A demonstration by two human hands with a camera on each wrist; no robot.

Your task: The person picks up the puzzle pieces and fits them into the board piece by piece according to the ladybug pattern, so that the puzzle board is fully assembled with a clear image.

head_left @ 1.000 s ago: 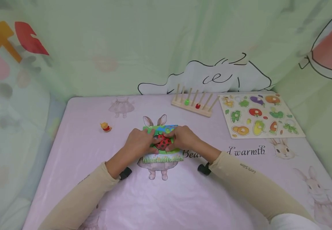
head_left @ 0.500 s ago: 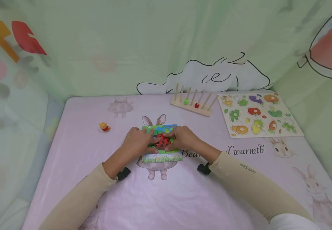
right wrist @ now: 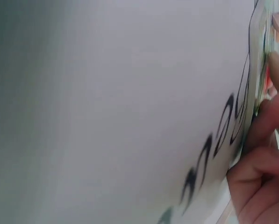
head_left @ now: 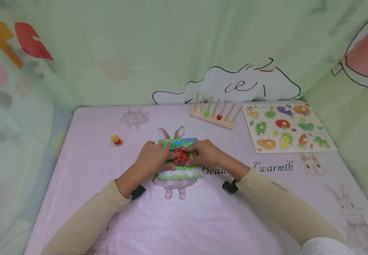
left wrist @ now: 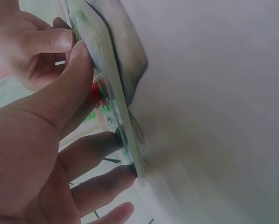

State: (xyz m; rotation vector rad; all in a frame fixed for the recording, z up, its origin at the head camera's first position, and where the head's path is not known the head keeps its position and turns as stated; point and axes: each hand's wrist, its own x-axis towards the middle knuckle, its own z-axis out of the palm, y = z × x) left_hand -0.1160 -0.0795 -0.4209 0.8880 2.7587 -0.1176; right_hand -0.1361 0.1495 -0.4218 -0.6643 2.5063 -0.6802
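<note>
A small square puzzle board [head_left: 180,175] with a red, black-spotted ladybug [head_left: 180,159] lies on the table in the head view. From the left, my left hand [head_left: 153,156] rests spread fingers on the board and ladybug. My right hand [head_left: 207,153] has its thumb and forefinger at the ladybug's right part, its other fingers curled. In the left wrist view, the left fingertips [left wrist: 125,173] touch the board's edge, and the right thumb [left wrist: 60,41] presses on its face. The right wrist view shows only part of the right hand [right wrist: 263,172] beside the board's edge [right wrist: 258,51].
A wooden peg stand [head_left: 212,120] with a green and a red bead stands at the back. Right of it lies a vegetable puzzle board [head_left: 294,129]. A small yellow-and-red bear figure [head_left: 116,140] sits at the left. Fabric walls [head_left: 117,53] border the table.
My right hand and forearm have shifted slightly right, and the right thumb has moved a little over the ladybug. The left hand and the board stay almost in place.
</note>
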